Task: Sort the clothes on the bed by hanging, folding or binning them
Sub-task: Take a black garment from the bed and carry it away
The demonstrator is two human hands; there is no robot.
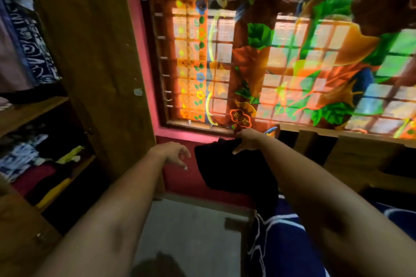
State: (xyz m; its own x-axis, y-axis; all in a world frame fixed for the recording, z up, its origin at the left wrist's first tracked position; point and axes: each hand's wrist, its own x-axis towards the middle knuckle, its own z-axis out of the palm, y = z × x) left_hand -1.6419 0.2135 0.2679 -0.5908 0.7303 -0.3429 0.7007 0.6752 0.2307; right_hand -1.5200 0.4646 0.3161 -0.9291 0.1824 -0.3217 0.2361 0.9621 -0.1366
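Nearest, at lower right: dark blue bed cover with white line pattern (292, 245), only a corner in view, beside a strip of grey floor (191, 231).

Above that, lifted clear of the bed and hanging in the air in front of the pink wall (180, 177): plain black cloth garment (234, 173). Gripped at its top edge by the right hand (248, 141), fingers curled over the fabric and thumb spread down across the front. Held high like this, most likely, to let the cloth drop open under its own weight and reveal the kind of garment before a choice of hanger, fold or bin.

Left hand (177, 154) just beside the garment's left edge, apart from it, fingers loosely curled round nothing. Probably poised to catch the opposite corner and spread the piece out.

Garment itself soft and limp, bunched wide near the top, narrowing to a tail trailing down toward the bed corner. Too dark to make out sleeves, collar or seams.

Further left: open brown wooden wardrobe (96, 63), with folded clothes (24, 159) stacked on a shelf and patterned pieces (33, 47) hanging above. A likely destination.

Farthest: barred window behind a bright floral curtain (292, 63).
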